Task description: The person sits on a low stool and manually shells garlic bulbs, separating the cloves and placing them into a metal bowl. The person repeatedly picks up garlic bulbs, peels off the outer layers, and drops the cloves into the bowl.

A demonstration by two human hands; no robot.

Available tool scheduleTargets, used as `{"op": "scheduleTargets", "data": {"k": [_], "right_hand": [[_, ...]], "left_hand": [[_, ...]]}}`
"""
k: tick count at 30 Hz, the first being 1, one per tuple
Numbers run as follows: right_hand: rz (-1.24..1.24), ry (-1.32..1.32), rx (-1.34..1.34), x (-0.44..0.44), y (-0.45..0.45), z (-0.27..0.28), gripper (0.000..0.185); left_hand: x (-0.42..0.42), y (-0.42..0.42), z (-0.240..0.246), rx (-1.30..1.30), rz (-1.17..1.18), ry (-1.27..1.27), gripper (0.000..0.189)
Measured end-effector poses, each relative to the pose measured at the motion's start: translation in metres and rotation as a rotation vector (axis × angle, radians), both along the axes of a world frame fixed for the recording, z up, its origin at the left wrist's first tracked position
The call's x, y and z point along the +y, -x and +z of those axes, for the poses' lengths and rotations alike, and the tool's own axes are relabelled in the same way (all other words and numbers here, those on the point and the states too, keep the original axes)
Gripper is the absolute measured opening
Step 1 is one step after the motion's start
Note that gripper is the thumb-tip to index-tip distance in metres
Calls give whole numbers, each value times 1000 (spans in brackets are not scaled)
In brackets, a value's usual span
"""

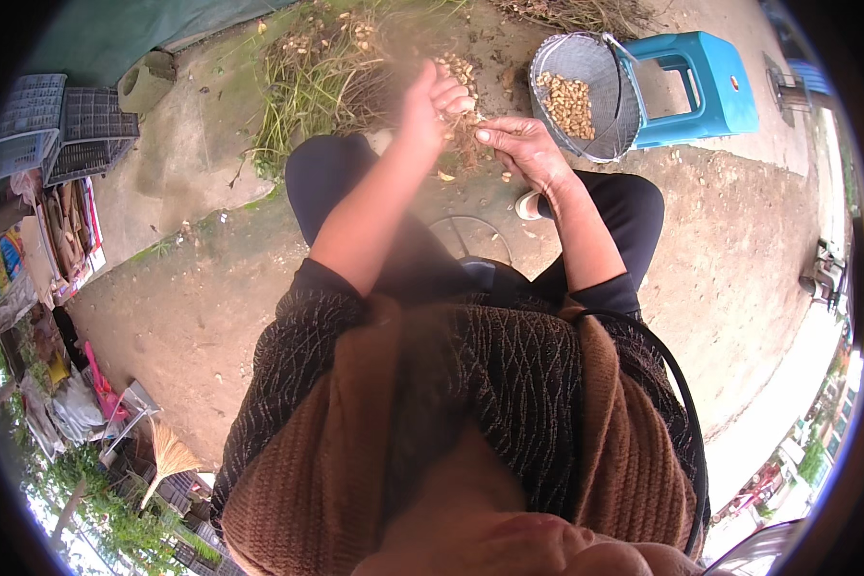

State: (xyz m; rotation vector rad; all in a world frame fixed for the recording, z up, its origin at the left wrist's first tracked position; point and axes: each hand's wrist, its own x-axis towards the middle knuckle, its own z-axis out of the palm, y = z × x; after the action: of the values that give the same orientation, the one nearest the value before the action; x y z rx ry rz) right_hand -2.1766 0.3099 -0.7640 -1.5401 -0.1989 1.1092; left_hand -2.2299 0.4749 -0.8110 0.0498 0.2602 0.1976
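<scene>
My left hand (pixel 435 101) is closed around the stems of a bunch of peanut plants (pixel 464 68), whose pods and roots hang out beside the fingers. Close to its right, my right hand (pixel 522 144) pinches at the roots and pods of that bunch between thumb and forefinger; the exact thing pinched is too small to tell. A grey woven basket (pixel 623 119) with a dark handle stands to the right of the hands, with loose peanuts (pixel 567 104) in it. A heap of pulled peanut plants (pixel 317 86) lies on the ground at the left of the hands.
A blue plastic stool (pixel 716 86) lies on its side against the basket. More dry stalks (pixel 583 13) lie beyond. At the left are stacked plastic crates (pixel 90 133), a concrete block (pixel 146 81), cardboard (pixel 39 248) and a straw broom (pixel 169 453). A cable runs down my right side.
</scene>
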Motion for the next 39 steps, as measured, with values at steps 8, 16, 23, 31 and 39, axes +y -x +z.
{"op": "scheduleTargets", "data": {"k": [8,16,23,31,39], "right_hand": [[53,204,-708,12,7,-6,19],[215,255,-1143,22,14,-20,16],[191,260,-1237,17,11,-19,14],[-134,-48,98,-40,-39,-78,23],[-14,61,-137,0,-8,-34,17]], "left_hand": [[-4,-3,-5,377,197,-348,34],[-3,-5,-25,460,253,-349,34],[-15,-8,-1,468,217,-319,30],[0,-9,-31,120,23,45,28],[-15,-12,-23,213,9,-62,31]]}}
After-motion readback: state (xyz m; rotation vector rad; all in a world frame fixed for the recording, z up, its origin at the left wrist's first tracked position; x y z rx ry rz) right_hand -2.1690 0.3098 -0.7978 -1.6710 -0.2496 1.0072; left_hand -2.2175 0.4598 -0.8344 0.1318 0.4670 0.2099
